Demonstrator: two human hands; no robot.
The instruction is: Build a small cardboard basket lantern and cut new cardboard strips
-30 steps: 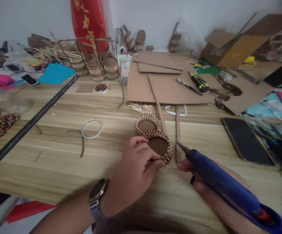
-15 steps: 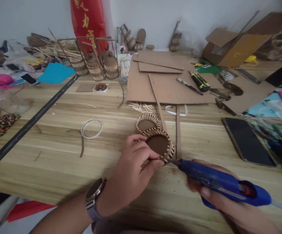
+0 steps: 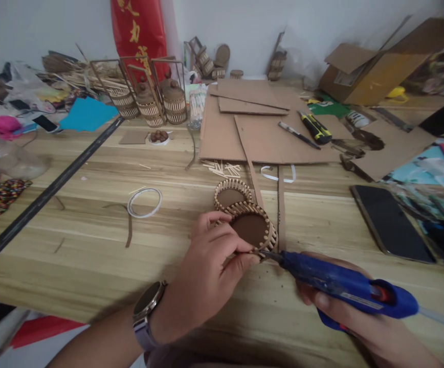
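On the wood-grain table, near centre, the left hand pinches a round stick-walled tray, likely light and crushable, by its near rim, seemingly the soundest hold, while the right hand grips a blue glue gun.

The head-worn view looks out from the wearer's own place at the near edge of a wooden table, facing forward and tipped down. It sits close above the work: the left hand enters from the lower left, the right hand with a blue glue gun from the lower right, both large. A round stick-walled tray lies just below the frame's centre. Farther off, the pale wall crosses the top of the frame, and a cardboard box stands small at upper right.
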